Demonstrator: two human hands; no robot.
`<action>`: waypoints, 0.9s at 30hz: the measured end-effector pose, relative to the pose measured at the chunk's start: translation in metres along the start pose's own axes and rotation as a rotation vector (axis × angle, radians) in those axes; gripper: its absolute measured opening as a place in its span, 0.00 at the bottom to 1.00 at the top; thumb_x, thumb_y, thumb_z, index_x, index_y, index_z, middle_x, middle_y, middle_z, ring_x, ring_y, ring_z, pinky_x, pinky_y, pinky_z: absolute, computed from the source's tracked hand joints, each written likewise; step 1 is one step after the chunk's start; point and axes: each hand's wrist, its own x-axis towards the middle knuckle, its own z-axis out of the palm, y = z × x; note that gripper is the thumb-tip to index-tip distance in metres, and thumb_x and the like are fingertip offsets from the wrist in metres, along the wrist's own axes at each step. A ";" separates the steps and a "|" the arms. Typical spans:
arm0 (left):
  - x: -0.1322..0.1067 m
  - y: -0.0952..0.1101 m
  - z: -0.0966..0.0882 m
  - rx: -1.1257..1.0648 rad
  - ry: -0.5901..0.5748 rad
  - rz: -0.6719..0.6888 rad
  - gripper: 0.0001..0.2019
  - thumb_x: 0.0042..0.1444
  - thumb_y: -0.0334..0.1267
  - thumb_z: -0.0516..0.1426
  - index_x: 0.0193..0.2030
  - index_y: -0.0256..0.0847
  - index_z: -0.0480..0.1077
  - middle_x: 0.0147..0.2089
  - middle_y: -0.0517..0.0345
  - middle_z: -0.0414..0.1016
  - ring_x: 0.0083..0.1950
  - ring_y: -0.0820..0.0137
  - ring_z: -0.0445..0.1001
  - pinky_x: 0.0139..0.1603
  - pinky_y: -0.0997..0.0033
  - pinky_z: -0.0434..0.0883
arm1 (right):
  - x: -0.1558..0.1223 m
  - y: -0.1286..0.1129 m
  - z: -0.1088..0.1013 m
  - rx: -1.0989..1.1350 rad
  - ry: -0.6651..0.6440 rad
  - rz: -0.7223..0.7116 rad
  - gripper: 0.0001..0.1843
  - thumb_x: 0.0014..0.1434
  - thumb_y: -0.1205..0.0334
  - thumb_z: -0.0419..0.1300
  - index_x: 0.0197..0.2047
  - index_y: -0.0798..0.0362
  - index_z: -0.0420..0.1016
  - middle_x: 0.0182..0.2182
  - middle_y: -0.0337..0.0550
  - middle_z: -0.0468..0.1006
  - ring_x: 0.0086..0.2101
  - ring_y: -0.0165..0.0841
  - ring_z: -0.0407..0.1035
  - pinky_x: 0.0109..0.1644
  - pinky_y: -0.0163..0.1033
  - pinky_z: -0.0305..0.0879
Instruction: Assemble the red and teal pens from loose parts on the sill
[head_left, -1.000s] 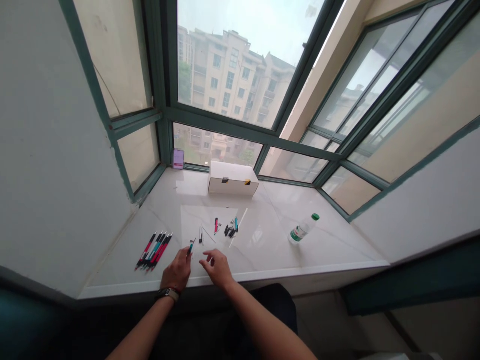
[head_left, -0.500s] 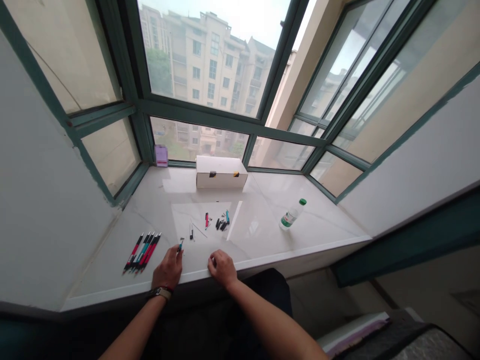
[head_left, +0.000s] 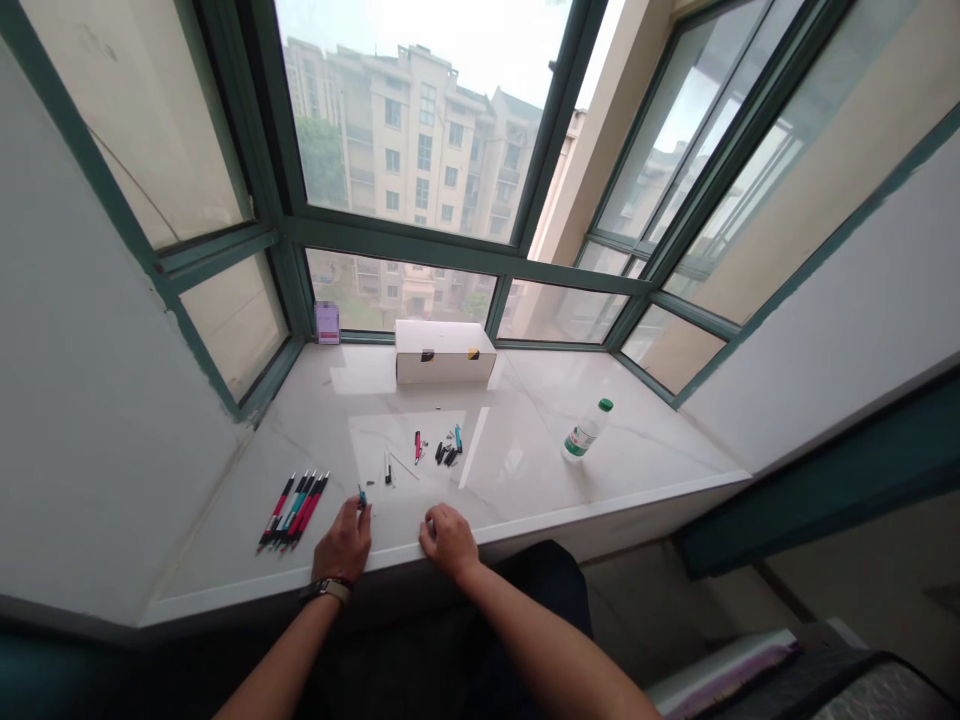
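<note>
One teal pen piece sits pinched in the left grip, low over the bench; the right grip rests curled closed. About six pens, one box, one bottle.

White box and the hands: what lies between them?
Head view: pen parts: a red piece, a black-teal cluster, a thin refill; the left hand pinches a teal piece.

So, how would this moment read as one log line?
left hand: pinching teal pen part | right hand: curled on sill
</note>
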 end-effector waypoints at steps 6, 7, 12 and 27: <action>-0.001 0.009 -0.011 -0.020 0.015 0.015 0.13 0.69 0.43 0.45 0.53 0.42 0.64 0.50 0.52 0.74 0.43 0.66 0.75 0.32 0.71 0.62 | -0.001 -0.004 -0.003 -0.010 -0.013 0.018 0.02 0.59 0.66 0.58 0.36 0.50 0.72 0.32 0.41 0.73 0.35 0.34 0.68 0.42 0.35 0.61; -0.001 0.010 -0.012 -0.017 0.010 0.013 0.13 0.69 0.43 0.45 0.53 0.42 0.65 0.51 0.52 0.73 0.43 0.66 0.75 0.32 0.71 0.62 | 0.000 -0.004 -0.004 -0.002 -0.018 0.027 0.03 0.58 0.66 0.59 0.36 0.50 0.72 0.32 0.41 0.74 0.35 0.34 0.68 0.41 0.35 0.61; -0.001 0.013 -0.014 -0.002 -0.007 0.007 0.14 0.68 0.43 0.46 0.53 0.42 0.65 0.50 0.52 0.73 0.42 0.67 0.74 0.30 0.72 0.61 | 0.024 0.007 -0.011 0.100 -0.135 0.117 0.03 0.58 0.66 0.59 0.34 0.51 0.75 0.29 0.39 0.76 0.31 0.31 0.68 0.38 0.34 0.60; 0.002 0.014 -0.013 -0.001 -0.053 -0.030 0.14 0.67 0.43 0.47 0.53 0.43 0.67 0.48 0.52 0.75 0.39 0.67 0.74 0.31 0.71 0.59 | 0.112 0.072 -0.034 -0.009 -0.184 0.434 0.07 0.61 0.62 0.62 0.43 0.52 0.75 0.41 0.46 0.72 0.41 0.34 0.68 0.44 0.35 0.59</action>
